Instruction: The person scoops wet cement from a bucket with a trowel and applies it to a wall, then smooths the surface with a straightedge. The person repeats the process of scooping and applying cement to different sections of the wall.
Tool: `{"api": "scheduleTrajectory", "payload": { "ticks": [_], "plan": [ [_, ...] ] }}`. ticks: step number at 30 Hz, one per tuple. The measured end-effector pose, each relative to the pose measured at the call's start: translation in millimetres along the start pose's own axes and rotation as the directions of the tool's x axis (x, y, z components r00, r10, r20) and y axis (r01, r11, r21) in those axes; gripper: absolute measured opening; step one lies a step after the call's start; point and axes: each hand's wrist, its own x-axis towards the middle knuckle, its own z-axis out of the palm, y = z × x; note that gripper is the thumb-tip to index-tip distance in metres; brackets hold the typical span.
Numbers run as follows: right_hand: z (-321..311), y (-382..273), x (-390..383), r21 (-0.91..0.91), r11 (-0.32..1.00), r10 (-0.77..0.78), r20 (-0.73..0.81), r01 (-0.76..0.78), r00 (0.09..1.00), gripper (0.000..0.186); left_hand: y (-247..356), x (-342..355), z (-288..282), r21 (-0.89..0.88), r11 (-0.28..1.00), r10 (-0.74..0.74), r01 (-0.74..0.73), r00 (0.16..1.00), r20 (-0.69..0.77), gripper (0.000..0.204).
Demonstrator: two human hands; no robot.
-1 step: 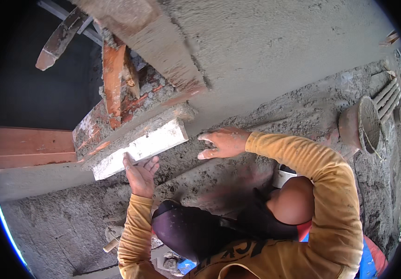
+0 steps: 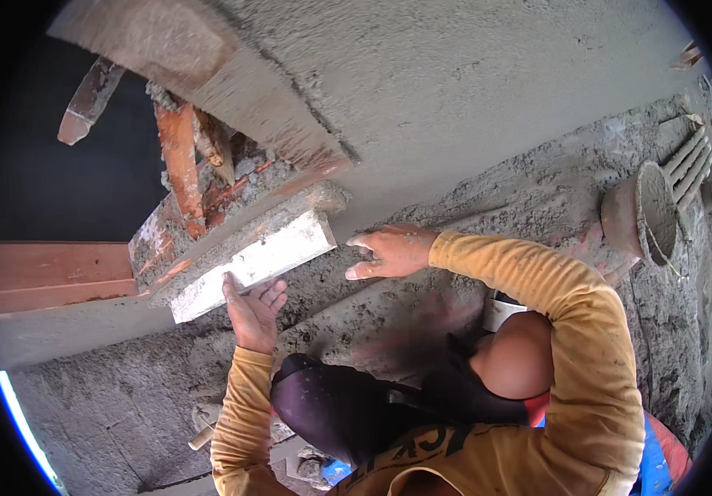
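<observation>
A white, plaster-spotted strip of board (image 2: pixel 277 256) lies slantwise along the front of a mortar-covered ledge (image 2: pixel 290 207). My left hand (image 2: pixel 254 317) is below its left half, palm up. The thumb rests on the board's face, while the other fingers are apart near its lower edge and not wrapped round it. Just off the board's right end, my right hand (image 2: pixel 395 250) is open, thumb and fingers parted with nothing between them. Behind the ledge stand reddish wood pieces (image 2: pixel 179 161) caked with mortar.
Smooth grey plaster (image 2: pixel 455 99) covers the wall above. Rough mortar lies on the surface (image 2: pixel 521 198) at right, with a bucket (image 2: pixel 627 219) tipped on its side. A reddish beam (image 2: pixel 58 269) is at left, beside a dark opening (image 2: pixel 33 182). A wooden handle (image 2: pixel 201 438) shows by my left forearm.
The view has shifted slightly. My right hand sits a touch farther left; the board and my left hand keep the same position relative to each other.
</observation>
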Motion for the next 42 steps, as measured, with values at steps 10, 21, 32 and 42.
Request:
{"api": "scheduleTrajectory", "payload": {
  "ticks": [10,21,32,42],
  "plan": [
    [-19,102,-69,0.587,0.799,0.096,-0.342,0.133,0.935,0.088,-95,-9,196,-0.108,0.994,0.001,0.012,0.993,0.117,0.049],
    [51,168,-206,0.777,0.375,0.901,-0.433,0.506,-0.003,0.06,-273,-54,303,0.145,0.832,-0.534,0.535,0.705,0.466,0.067],
    [-9,182,-274,0.619,0.773,0.635,-0.747,0.141,-0.198,0.034,-175,-45,206,0.658,0.657,-0.405,-0.369,0.563,0.72,0.028],
    [-143,129,-307,0.24,0.861,0.31,-0.947,-0.448,0.088,0.039,-147,-59,202,0.632,0.339,-0.241,-0.697,0.585,0.775,0.032]
  ]
}}
